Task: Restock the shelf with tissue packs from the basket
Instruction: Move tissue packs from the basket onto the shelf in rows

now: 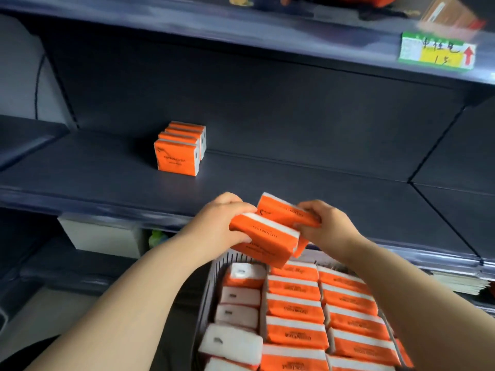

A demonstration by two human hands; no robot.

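Gripping a bundle of orange tissue packs [263, 238] from both ends, the two hands hold it above the far end of the basket [210, 277], just at the near lip of the shelf [308, 180]. The left hand [222, 220] has its fingers curled round the left end of the bundle. The right hand [328, 223] has its fingers curled round the right end, where the top pack sits tilted and skewed against the ones below it. At least three orange-and-white packs show in the bundle; the exact count cannot be told.

The basket is dark and slatted, lies near and to the right, and is filled with more tissue packs [294, 309]. Those on its right lie in two columns with orange faces up. Those in its left column are turned so that their white ends show.

On the dark shelf, far and to the left of the hands, a short row of packs [178, 152] stands upright, one behind another, the front one reading COTTON TISSUE.

A green and yellow price tag [436, 52] with a red arrow sits on the edge of the upper shelf at far right. Under the shelf at left is a white box [101, 236], with something green [158, 236] just beside it.
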